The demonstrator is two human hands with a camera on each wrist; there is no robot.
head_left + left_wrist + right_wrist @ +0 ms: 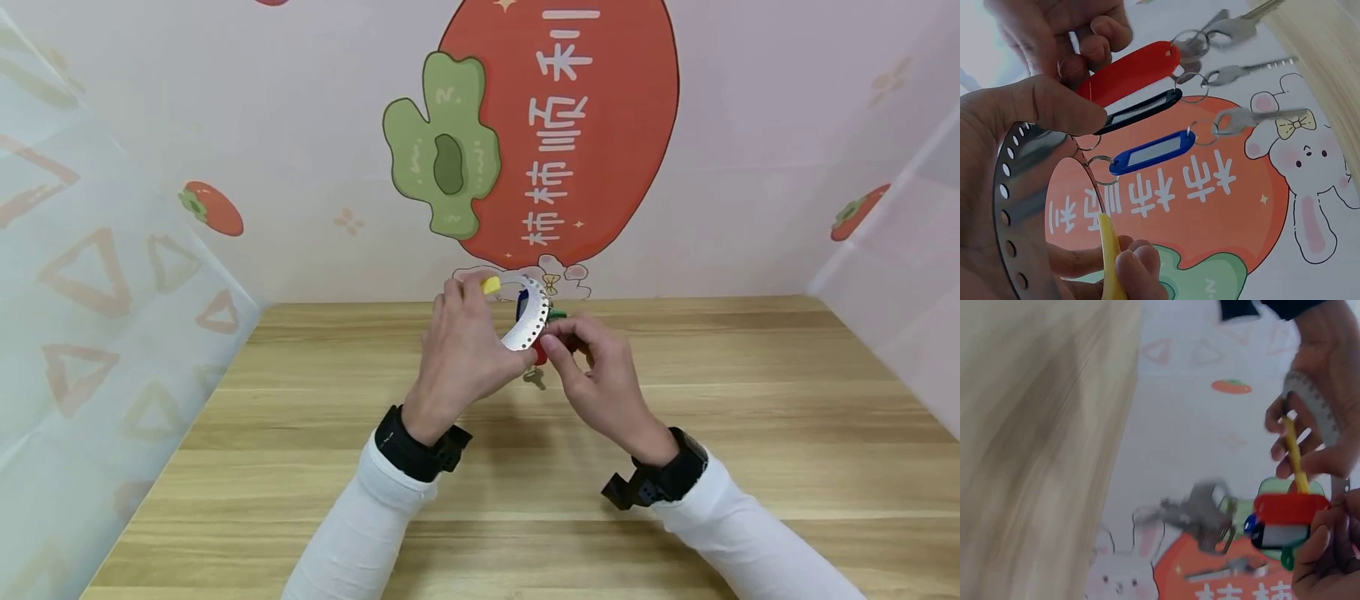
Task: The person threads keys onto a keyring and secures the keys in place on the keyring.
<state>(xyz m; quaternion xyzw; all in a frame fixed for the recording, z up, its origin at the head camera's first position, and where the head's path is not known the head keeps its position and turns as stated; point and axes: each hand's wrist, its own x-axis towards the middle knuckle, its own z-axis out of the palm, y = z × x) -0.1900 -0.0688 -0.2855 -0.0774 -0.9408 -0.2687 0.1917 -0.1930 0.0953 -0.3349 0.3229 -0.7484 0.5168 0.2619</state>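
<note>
My left hand [465,350] grips a metal hoop [536,312] with a row of holes along its rim. Its thumb lies near the key tags, while its other fingers hold the yellow sleeve [1110,256] on the hoop. The right hand [603,379] pinches at the hoop-side end of a red key tag [1135,69], close beside the hoop. A black tag [1141,112] and a blue tag [1152,152] hang alongside, with a green tag [1288,557] partly hidden by the right thumb. Small rings join silver keys [1235,30] to the tags.
Both hands are above the wooden table [337,517], towards its far edge. Behind it stands a pale backdrop [315,125] printed with a large red persimmon and white characters. Printed side panels [97,350] flank the table. Each wrist wears a black strap with a camera.
</note>
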